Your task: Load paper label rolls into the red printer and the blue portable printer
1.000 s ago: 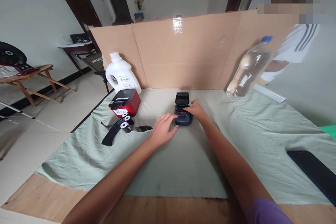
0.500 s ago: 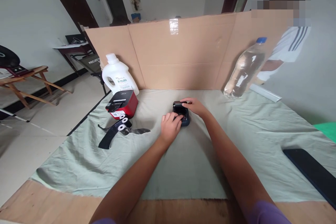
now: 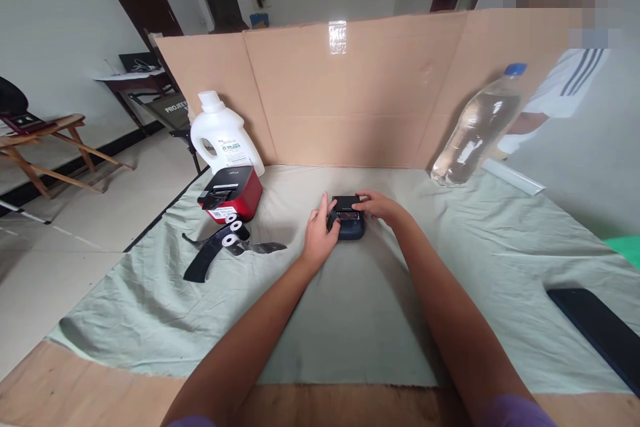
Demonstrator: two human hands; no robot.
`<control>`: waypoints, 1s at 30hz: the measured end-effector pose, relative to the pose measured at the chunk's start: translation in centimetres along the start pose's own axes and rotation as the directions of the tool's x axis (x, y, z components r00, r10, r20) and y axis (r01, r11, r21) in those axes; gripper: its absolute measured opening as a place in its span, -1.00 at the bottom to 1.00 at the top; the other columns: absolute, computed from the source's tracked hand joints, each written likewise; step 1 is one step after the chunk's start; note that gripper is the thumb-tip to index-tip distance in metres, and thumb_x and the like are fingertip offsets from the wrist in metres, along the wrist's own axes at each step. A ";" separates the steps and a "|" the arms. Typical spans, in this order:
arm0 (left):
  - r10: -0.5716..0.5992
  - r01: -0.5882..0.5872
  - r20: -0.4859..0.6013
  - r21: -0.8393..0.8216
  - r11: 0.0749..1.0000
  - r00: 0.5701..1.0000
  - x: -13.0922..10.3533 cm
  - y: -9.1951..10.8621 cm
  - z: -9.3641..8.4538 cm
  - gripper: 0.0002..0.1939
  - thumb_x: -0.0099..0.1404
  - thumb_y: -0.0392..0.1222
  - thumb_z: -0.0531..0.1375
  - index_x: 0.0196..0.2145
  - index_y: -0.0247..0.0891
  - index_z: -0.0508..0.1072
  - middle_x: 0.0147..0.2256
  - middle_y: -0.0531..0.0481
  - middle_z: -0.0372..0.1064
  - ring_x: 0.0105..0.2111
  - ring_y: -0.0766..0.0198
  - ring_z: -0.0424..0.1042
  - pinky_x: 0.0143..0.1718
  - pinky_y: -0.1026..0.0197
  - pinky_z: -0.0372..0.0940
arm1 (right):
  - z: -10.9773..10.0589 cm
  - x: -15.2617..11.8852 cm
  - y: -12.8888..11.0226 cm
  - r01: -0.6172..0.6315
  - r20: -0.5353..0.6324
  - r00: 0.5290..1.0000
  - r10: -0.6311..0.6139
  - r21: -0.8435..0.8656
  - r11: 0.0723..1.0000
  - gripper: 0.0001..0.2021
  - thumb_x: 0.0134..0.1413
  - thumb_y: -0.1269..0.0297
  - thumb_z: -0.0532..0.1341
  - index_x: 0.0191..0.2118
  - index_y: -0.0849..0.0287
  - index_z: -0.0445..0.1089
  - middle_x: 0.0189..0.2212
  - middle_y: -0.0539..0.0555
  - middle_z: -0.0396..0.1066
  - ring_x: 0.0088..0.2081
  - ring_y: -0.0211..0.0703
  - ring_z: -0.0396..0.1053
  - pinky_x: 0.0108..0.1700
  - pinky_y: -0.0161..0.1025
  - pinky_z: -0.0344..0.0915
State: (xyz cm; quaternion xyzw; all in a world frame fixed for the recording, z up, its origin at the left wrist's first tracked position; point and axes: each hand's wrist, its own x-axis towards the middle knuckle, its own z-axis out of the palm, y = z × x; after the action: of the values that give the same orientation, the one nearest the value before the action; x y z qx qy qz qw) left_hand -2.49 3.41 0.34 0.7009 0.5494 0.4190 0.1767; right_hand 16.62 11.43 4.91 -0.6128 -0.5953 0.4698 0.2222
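Rounded dark plastic device (image 3: 351,232): left hand (image 3: 318,238), grip part-open, against it; right hand (image 3: 386,206), grip pinching flat black lid (image 3: 345,203).

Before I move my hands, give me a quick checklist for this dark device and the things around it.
1. Left hand at the left side of the dark device: ok.
2. Right hand at the right edge of the lid: ok.
3. That lid fully shut: cannot tell from this angle.
4. The dark device resting on the cloth: ok.
5. Black strips apart from both hands: ok.
6. Blue cap on the clear bottle: ok.
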 end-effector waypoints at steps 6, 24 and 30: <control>-0.019 0.014 0.051 0.087 0.996 0.999 0.3 -0.4 -0.6 -0.26 0.35 -0.28 0.09 0.44 -0.26 -0.01 0.20 -0.10 0.41 0.09 0.03 0.37 0.17 -0.06 0.23 | 0.7 0.3 1.1 -0.031 -0.012 0.999 0.033 0.136 0.990 -0.33 -0.05 0.24 0.38 0.25 0.13 0.33 -0.05 0.19 0.50 -0.48 -0.32 0.30 -0.57 -0.39 0.00; 0.087 -0.082 0.008 -0.226 0.971 0.996 -0.3 -1.4 -0.2 -0.33 0.38 -0.27 0.06 0.42 -0.24 0.07 0.06 -0.11 0.53 0.06 0.12 0.43 0.17 0.05 0.26 | 10.3 -5.9 3.6 0.212 -0.510 0.775 -0.374 -0.348 0.913 -0.11 -0.13 0.03 0.32 0.31 0.36 0.14 0.13 0.40 0.31 0.15 0.32 0.26 0.23 0.13 0.17; -0.062 0.050 -0.013 -0.427 0.903 0.998 -0.2 -2.1 -0.2 -0.35 0.40 -0.21 0.05 0.41 -0.21 0.05 0.12 -0.15 0.47 -0.08 0.21 0.50 0.07 0.11 0.31 | 12.3 -6.3 0.4 -0.049 -0.657 0.703 -0.273 -0.427 0.903 -0.06 -0.12 -0.12 0.34 0.28 0.46 0.16 0.05 0.49 0.34 0.08 0.39 0.31 0.12 0.18 0.23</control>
State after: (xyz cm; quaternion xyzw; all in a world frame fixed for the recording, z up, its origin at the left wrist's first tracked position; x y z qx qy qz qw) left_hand -3.95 3.87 -1.12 0.6236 0.4668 0.5330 0.3303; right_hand 7.49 1.89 0.90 -0.7389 -0.5877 0.0494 0.3259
